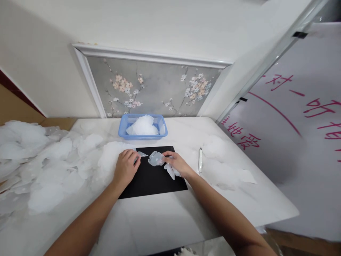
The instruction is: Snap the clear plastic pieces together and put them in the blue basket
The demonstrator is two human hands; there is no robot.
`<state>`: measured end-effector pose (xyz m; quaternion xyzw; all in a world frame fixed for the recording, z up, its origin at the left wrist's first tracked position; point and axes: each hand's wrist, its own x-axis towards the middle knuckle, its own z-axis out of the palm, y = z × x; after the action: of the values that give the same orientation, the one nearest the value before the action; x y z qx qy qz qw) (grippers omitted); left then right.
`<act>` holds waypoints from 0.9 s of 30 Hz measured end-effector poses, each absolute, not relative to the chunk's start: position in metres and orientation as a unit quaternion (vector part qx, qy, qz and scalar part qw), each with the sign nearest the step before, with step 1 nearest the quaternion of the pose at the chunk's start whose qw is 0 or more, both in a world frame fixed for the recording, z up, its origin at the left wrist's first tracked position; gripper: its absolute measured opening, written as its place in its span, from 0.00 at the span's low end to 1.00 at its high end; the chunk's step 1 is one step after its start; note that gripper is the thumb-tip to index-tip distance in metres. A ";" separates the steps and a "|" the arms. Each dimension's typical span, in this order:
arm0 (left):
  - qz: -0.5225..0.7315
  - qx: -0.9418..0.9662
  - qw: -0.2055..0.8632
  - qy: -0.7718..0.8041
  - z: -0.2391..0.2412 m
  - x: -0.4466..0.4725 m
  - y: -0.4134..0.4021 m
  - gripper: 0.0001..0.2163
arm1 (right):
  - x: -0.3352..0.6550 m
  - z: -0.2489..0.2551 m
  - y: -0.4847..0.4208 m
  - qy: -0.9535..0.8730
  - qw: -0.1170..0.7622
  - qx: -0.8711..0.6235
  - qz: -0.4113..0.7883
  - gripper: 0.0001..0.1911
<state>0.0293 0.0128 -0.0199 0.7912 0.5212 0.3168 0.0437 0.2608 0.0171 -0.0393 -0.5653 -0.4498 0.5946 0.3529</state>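
Observation:
A black mat (151, 181) lies on the white table. My left hand (126, 168) rests at its left edge, fingers curled, pinching a small translucent plastic piece (142, 154). My right hand (178, 164) sits on the mat's right part and holds a crumpled clear plastic bag (156, 159) between thumb and fingers, with more clear plastic (170, 171) under its palm. The two hands are a short gap apart.
A blue basket (123, 131) with white plastic pieces stands behind the mat. A big heap of translucent bags (50, 160) covers the table's left. More bags (221, 167) and a white pen-like tool (200, 160) lie right. A sheet with red writing (301, 117) hangs right.

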 end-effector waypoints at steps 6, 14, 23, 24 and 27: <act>0.414 0.629 0.346 0.560 -0.020 0.030 0.008 0.09 | 0.266 -0.040 0.021 -0.449 0.361 -0.570 0.585 0.14; 0.437 0.326 0.677 0.495 -0.020 0.039 0.007 0.11 | 0.266 -0.031 0.018 -0.442 0.390 -0.552 0.590 0.17; 0.396 0.267 0.788 0.389 -0.016 0.036 0.010 0.21 | 0.267 -0.040 0.018 -0.527 0.457 -0.536 0.475 0.23; 0.396 0.276 0.787 0.384 -0.016 0.035 0.010 0.21 | 0.267 -0.041 0.017 -0.562 0.455 -0.541 0.430 0.23; 0.400 0.299 0.784 0.368 -0.016 0.036 0.009 0.22 | 0.263 -0.040 0.012 -0.693 0.423 -0.493 0.312 0.20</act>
<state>0.0358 0.0090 -0.0156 0.2990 0.3684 0.4000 0.7841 0.2634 0.0125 -0.0400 -0.4928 -0.6933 0.3118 0.4234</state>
